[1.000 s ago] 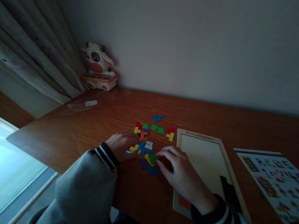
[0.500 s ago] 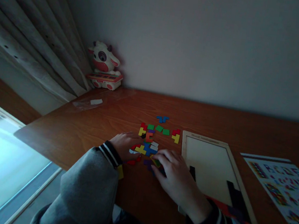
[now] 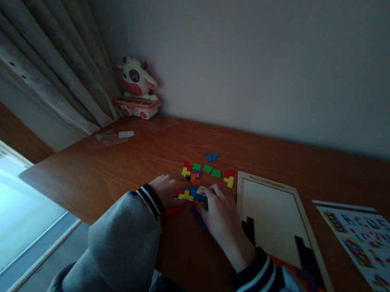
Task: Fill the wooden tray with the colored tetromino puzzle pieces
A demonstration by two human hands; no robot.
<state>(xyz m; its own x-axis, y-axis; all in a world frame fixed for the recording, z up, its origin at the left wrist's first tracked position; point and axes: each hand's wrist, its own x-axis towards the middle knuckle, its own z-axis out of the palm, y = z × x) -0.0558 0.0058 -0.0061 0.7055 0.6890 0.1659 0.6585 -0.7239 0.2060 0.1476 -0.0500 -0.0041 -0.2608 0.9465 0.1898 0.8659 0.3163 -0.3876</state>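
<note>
In the head view, the left hand (image 3: 169, 191) lies low over the left side of the loose coloured pieces (image 3: 186, 195) at the middle of the frame, its fingertips beside red and yellow ones. The right hand (image 3: 221, 214) reaches in from the lower right, thumb and fingers curled near a white piece (image 3: 202, 191); whether either grip has anything pinched cannot be told. The pieces lie flat and crowded on the tabletop (image 3: 124, 170), so a light pinch on opposite edges should lift one cleanly, while the left fingertips steady its neighbours. Pressing down would likely scatter them. Right of centre, the framed board (image 3: 271, 182) carries dark, red and purple pieces in its lower part; the right forearm is best kept high beside them.
</note>
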